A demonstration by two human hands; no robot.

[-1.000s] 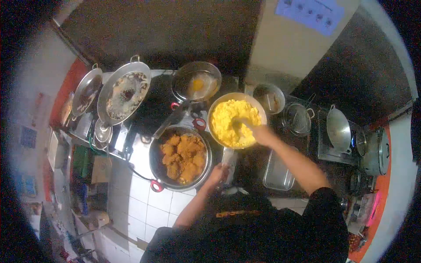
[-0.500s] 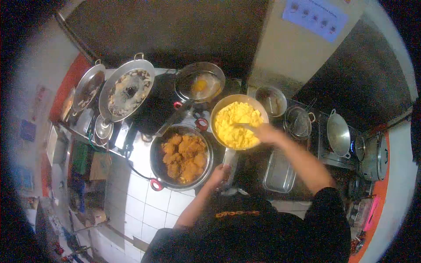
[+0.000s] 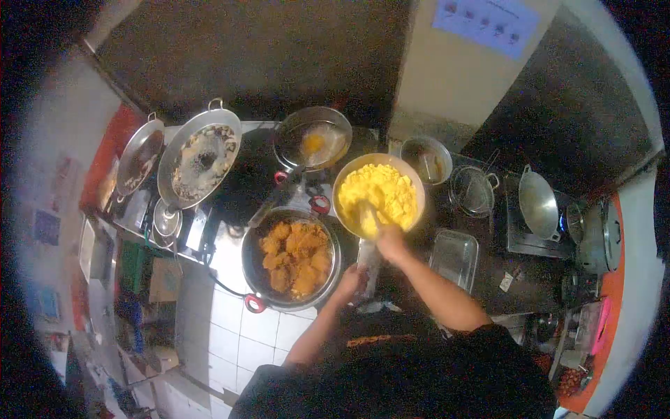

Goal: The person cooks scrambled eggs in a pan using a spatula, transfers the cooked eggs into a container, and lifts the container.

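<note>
A round frying pan (image 3: 418, 222) holds a heap of yellow scrambled eggs (image 3: 382, 190). Its pale handle (image 3: 367, 257) points down toward me, and my left hand (image 3: 352, 281) is closed round it. My right hand (image 3: 392, 241) grips a spatula (image 3: 368, 214) whose blade is down in the eggs near the pan's front rim. To the left of the pan handle stands a metal pot (image 3: 336, 269) full of brown fried chicken pieces (image 3: 296, 257). Behind it, a dark frying pan (image 3: 345, 155) contains one egg (image 3: 314, 144).
Two wide woks (image 3: 167, 153) with oily residue stand at the left. Right of the eggs are a clear bowl (image 3: 426, 150), a strainer (image 3: 471, 188) and a clear rectangular tray (image 3: 453, 255). An empty wok (image 3: 537, 206) sits on a burner with a blue flame farther right.
My right hand has moved left and toward me, drawing the spatula from the pan's right side to its front. My left hand stays on the handle. The view has shifted slightly.
</note>
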